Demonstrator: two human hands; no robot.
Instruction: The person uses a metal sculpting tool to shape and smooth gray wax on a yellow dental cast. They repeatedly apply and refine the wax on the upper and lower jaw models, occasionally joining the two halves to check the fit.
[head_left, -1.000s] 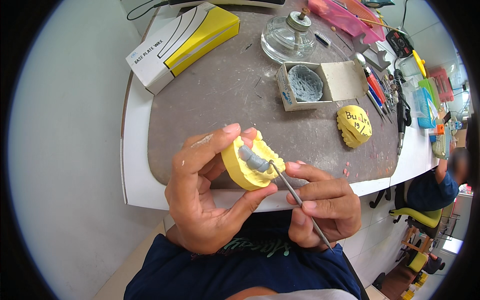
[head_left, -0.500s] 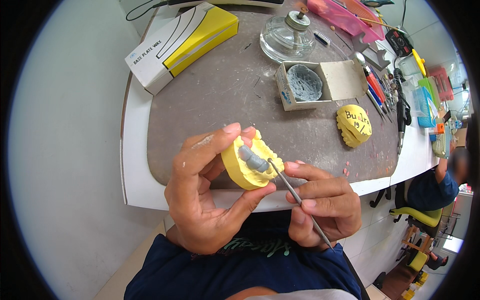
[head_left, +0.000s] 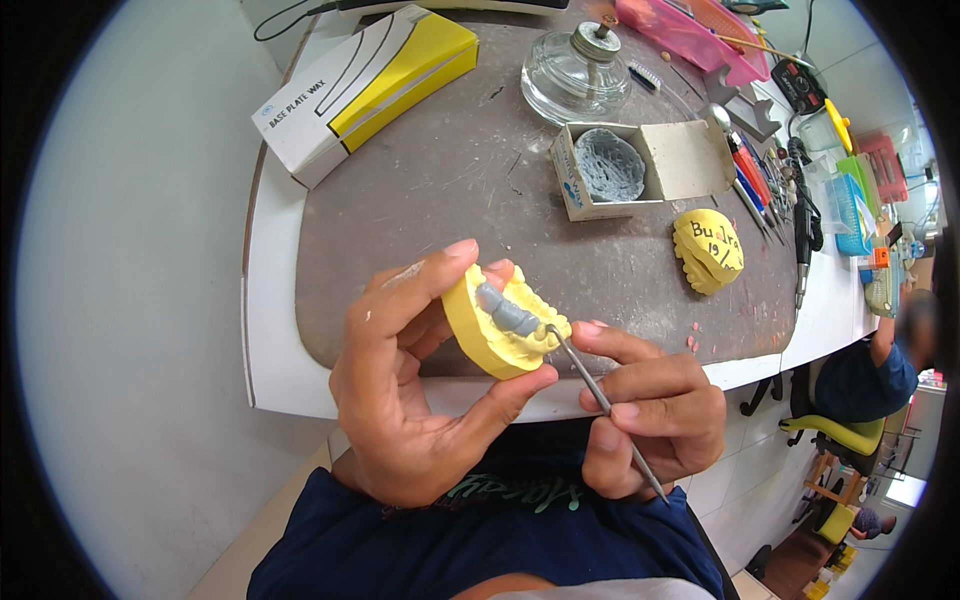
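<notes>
My left hand [head_left: 415, 390] grips a yellow dental cast [head_left: 483, 340] above the table's front edge, thumb below and fingers along its far side. Grey wax [head_left: 507, 310] covers several teeth on the cast. Between the thumb and fingers of my right hand [head_left: 655, 410] is a thin metal wax carver [head_left: 610, 408]. Its rounded tip rests at the cast's teeth, just right of the grey wax. A second yellow cast [head_left: 709, 252], with handwriting on its base, lies on the table to the right.
An open box of grey wax [head_left: 610, 168] sits behind my hands, near a glass spirit burner [head_left: 575, 75]. A yellow and white carton [head_left: 365, 95] lies at the back left. Hand tools [head_left: 760, 180] and a pink tray [head_left: 700, 35] line the right. Another person [head_left: 870, 370] sits far right.
The carver's tip has shifted slightly right and down along the teeth, away from the grey wax. My left hand has tilted the cast a little.
</notes>
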